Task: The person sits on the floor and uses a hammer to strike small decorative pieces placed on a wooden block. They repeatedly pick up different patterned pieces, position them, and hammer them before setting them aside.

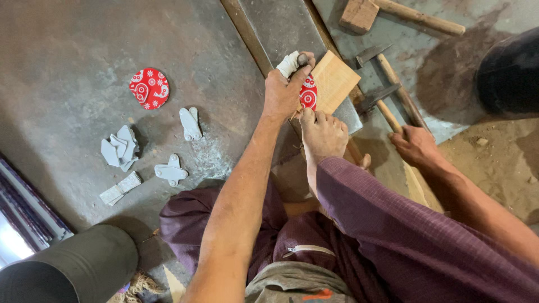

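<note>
The person's purple-clad legs [393, 235] fill the lower middle and lower right of the frame, nearest the camera, with one bare foot [321, 134] pushed forward to the centre, its toes resting against the lower edge of a red patterned disc.

The concrete floor [73, 73] takes up the whole left and upper part of the frame. A dark round drum [78, 269] sits in the lower left corner. A flat metal slab [281, 28] runs from the top centre down toward the middle.

The left hand [285, 90], at centre, has its grip closed around a small tool with a white cloth-wrapped top [291, 63]. The red patterned disc [307, 92] lies just right of that grip, touching the thumb side of the hand, on a pale wooden block [336, 81].

The right hand [416, 147], right of centre, rests on a long wooden handle [401, 112]; its fingers curl over the handle, but how tightly cannot be told. Two hammers [376, 76] lie just above it. A wooden mallet [387, 14] lies at the top.

In the upper left lies a second red patterned disc [149, 88], well apart from both hands. Below it, grey metal cut-outs [171, 171] and a small heap of them [120, 148] are scattered.
</note>
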